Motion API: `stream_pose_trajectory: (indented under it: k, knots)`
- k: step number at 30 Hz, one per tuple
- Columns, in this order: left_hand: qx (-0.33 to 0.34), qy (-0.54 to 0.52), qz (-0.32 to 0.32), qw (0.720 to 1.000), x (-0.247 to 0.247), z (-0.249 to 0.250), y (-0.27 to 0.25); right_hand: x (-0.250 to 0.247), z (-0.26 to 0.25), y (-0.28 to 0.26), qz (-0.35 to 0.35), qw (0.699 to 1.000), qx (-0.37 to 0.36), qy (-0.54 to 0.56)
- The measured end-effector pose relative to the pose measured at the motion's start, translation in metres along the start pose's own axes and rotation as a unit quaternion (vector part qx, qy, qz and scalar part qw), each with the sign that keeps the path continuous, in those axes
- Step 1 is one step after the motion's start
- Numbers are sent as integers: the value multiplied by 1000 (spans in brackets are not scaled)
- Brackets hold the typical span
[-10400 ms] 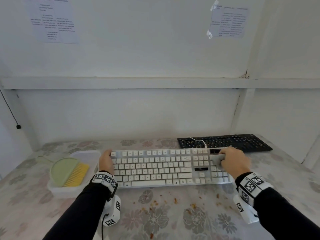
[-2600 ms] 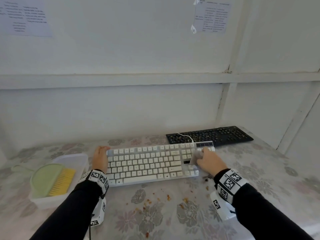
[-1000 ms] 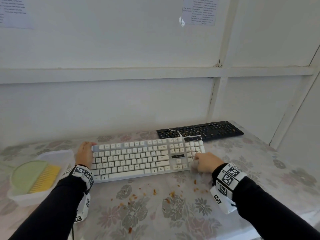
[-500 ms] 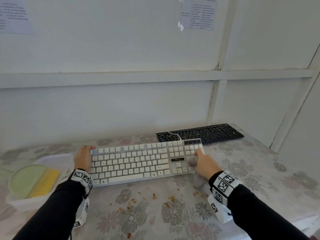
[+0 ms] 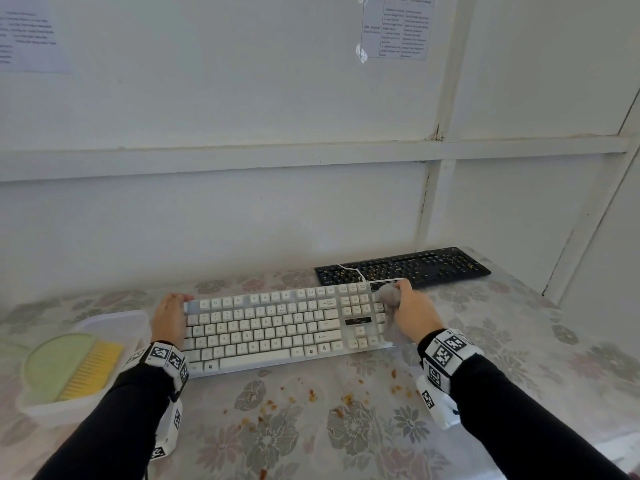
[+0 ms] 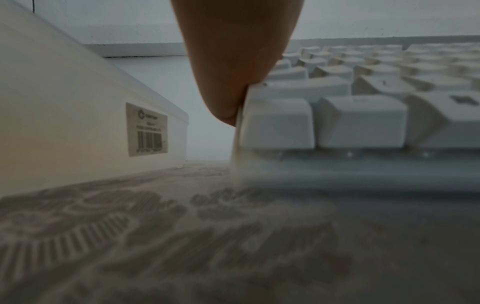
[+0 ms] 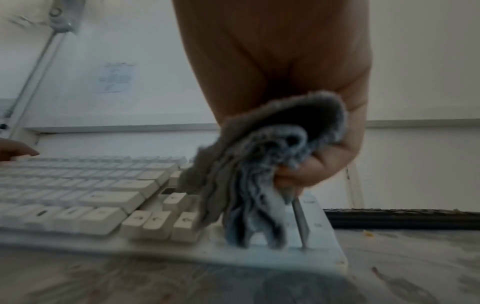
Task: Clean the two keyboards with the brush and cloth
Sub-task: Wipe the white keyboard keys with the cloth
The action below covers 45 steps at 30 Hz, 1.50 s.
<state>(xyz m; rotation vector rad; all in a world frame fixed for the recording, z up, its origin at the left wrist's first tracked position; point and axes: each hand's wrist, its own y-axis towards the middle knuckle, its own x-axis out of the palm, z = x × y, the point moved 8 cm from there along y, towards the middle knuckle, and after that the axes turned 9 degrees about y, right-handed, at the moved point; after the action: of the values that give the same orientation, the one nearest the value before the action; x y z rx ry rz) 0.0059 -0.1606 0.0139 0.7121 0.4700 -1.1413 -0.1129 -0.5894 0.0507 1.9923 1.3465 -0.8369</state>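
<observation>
Gripping a bunched grey cloth (image 5: pixel 388 299), the right hand (image 5: pixel 414 315) has its fingers (image 7: pixel 298 174) curled round it over the number pad of the white keyboard (image 5: pixel 277 323). Left hand (image 5: pixel 169 318) rests flat against that keyboard's left end, fingers straight. Black keyboard (image 5: pixel 401 268) lies just behind, crumb-speckled. Brush (image 5: pixel 91 370) sits in a plastic tub (image 5: pixel 114 323) at left. Crumbs (image 5: pixel 311 396) litter the worktop (image 5: pixel 519 341).

Black sleeves (image 5: pixel 114 420); white wristbands (image 5: pixel 446 351) bearing black square markers.
</observation>
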Motion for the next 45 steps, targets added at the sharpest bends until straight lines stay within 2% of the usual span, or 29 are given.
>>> stream_pose_trajectory:
  k: [3,6,8,9,11,13,14,20,25,27,29,32,36,39,41,45]
  knots:
    - [-6,-1,7,1000,1,-1,0,5,17,-11,-29,998,46,-21]
    - [-15,-29,17,999,0,1,-3,6,24,-21,-107,982,102,-119]
    - [-20,-45,22,999,-1,2,-4,-2,21,-18,-117,979,115,-121]
    - [-27,-60,26,998,-2,1,-5,-8,17,-14,-102,984,110,-91]
    - [-36,-82,28,996,-4,2,-7,-24,6,-3,-28,997,75,-15]
    - [-33,-79,30,996,-5,5,-8,-34,-4,4,36,998,44,9]
    - [-35,-83,31,995,-6,5,-8,-32,-6,5,41,998,39,12]
    - [-31,-84,34,995,-7,7,-10,-8,13,-3,-10,996,91,-7]
    - [-57,-143,31,988,-8,9,-13,-10,22,-25,-119,979,135,-91]
    - [-60,-148,30,987,-7,7,-12,-12,19,-27,-140,970,139,-139]
    - [-63,-161,26,985,-6,5,-10,-14,7,-23,-126,979,106,-121]
    - [-67,-163,17,984,-4,3,-9,-7,-28,-16,-71,995,17,-63]
    - [-62,-149,6,987,-4,2,-8,31,-84,-14,-77,994,-75,-15]
    - [-70,-166,1,984,-4,3,-10,63,-110,-17,-94,989,-110,-40]
    - [-75,-178,2,981,-5,4,-12,80,-115,-20,-110,982,-120,-95]
    - [-87,-194,3,977,-5,2,-13,73,-109,-18,-105,970,-99,-196]
